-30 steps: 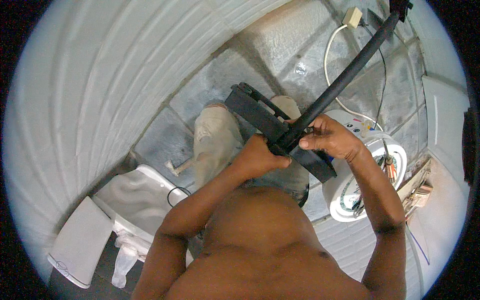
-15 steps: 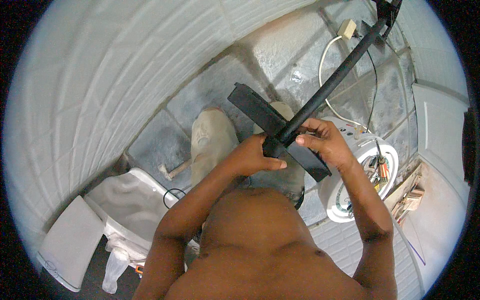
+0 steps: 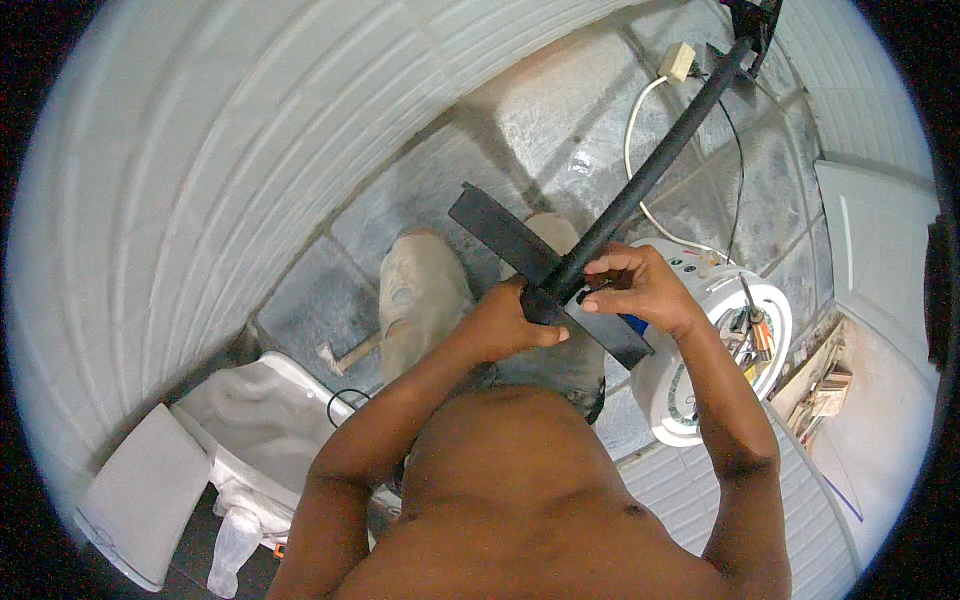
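A long black metal tube (image 3: 665,150) runs from between my hands up to the far right, where it ends in a black bracket (image 3: 752,20). At its near end a flat black crossbar (image 3: 505,235) lies across it, over my knees. My left hand (image 3: 515,320) is wrapped round the joint of tube and crossbar, thumb on top. Beside the tube, just past the joint, my right hand (image 3: 635,285) has its thumb and fingers curled toward each other. A small dark thing seems to be at its thumb tip, too small to name.
To the right stands a white bucket (image 3: 665,415) holding tools, including an orange-handled screwdriver (image 3: 762,335). A cream socket block (image 3: 677,62) with a white cable (image 3: 632,130) lies on the tiles. A hammer (image 3: 350,358) rests left of my knee, near a white basin (image 3: 260,400).
The tube's far end and bracket have shifted slightly left in the picture, and the crossbar has tilted a little. My right thumb and fingers have drawn in beside the tube. My left hand keeps its grip.
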Available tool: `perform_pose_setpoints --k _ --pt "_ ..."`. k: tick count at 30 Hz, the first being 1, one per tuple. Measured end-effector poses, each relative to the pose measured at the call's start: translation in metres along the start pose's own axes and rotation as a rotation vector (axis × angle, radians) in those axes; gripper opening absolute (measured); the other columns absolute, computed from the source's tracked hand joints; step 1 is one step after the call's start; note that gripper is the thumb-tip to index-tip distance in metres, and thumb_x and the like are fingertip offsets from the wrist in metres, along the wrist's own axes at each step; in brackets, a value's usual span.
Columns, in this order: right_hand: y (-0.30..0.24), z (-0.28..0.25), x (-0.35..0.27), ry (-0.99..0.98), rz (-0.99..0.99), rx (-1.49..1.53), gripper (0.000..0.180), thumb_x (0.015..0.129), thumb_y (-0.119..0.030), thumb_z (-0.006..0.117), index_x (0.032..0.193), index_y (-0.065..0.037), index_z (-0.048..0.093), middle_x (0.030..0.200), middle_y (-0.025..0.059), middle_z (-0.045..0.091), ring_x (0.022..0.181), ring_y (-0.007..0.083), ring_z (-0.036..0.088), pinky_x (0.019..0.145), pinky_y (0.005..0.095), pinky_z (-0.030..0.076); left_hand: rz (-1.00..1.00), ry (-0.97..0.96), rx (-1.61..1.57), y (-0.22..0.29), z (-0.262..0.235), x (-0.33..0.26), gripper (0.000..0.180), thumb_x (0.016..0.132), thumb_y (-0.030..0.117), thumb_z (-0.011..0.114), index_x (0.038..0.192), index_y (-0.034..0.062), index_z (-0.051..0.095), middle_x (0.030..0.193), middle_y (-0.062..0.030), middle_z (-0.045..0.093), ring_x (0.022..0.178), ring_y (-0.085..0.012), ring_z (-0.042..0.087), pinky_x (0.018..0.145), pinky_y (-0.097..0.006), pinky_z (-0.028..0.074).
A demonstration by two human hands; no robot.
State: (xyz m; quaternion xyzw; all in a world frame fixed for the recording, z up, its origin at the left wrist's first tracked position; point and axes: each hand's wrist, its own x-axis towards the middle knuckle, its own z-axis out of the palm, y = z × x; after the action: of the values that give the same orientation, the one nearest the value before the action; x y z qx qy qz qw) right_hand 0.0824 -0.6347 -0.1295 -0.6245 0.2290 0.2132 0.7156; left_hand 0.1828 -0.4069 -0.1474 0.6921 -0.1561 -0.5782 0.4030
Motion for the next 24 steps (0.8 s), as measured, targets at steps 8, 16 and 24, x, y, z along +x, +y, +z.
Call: perform_pose_setpoints --k 8,16,24 --pt "0.008 0.015 0.006 0.014 -0.019 0.119 0.029 0.073 -0.003 0.085 0.098 -0.001 0.071 0.100 0.0022 0.064 0.094 0.0114 0.061 0.081 0.0257 0.048 0.003 0.271 0.242 0.003 0.013 -0.027 0.067 0.070 0.042 0.085 0.115 0.0002 0.060 0.098 -0.0204 0.069 0.092 -0.0378 0.069 0.080 -0.044 0.055" --pt "0.010 0.014 0.005 -0.016 -0.062 0.152 0.023 0.083 -0.007 0.076 0.104 0.001 0.069 0.101 0.0022 0.063 0.096 0.0122 0.059 0.085 0.0269 0.046 0.064 0.275 0.372 -0.013 0.012 -0.024 0.051 0.076 0.036 0.079 0.103 -0.0020 0.059 0.079 -0.0231 0.066 0.072 -0.0431 0.067 0.066 -0.049 0.054" --pt "0.010 0.012 0.010 -0.045 0.132 0.247 0.027 0.087 -0.010 0.073 0.111 0.001 0.067 0.106 0.0019 0.066 0.097 0.0111 0.059 0.087 0.0265 0.047 -0.070 0.010 -0.175 -0.007 -0.010 -0.013 0.036 0.075 0.023 0.080 0.095 -0.0004 0.061 0.071 -0.0056 0.062 0.058 -0.0177 0.061 0.055 -0.033 0.050"
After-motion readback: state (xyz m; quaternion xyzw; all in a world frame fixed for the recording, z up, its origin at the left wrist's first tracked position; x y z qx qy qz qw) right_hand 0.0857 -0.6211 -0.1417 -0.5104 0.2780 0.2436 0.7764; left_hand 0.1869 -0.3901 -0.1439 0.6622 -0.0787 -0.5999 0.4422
